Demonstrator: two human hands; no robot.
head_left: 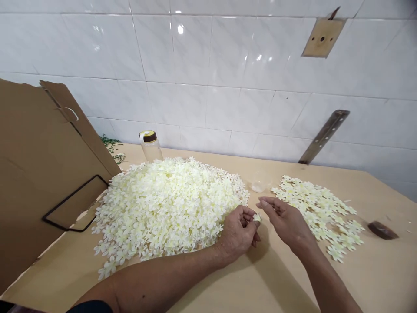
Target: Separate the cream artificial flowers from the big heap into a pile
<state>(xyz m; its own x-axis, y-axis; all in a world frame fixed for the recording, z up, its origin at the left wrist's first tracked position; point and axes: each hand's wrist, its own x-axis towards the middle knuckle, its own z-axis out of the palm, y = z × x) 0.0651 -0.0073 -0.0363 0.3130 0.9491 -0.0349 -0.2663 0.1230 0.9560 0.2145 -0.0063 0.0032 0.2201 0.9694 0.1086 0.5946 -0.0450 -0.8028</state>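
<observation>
A big heap of cream-white artificial flowers (166, 206) lies on the wooden table (228, 282). At the heap's right edge my left hand (237, 232) pinches one small white flower (257, 217) between thumb and fingers. My right hand (285, 219) hovers just right of that flower, fingers curled with the fingertips close to it; whether they touch it is unclear. A smaller, flatter spread of flowers (321, 211) lies to the right of my right hand.
A large cardboard box flap (42, 174) stands at the left. A clear bottle with a brown cap (150, 145) is behind the heap, a small clear cup (259, 182) between the two piles, a dark small object (382, 230) at right. The tiled wall closes off the back.
</observation>
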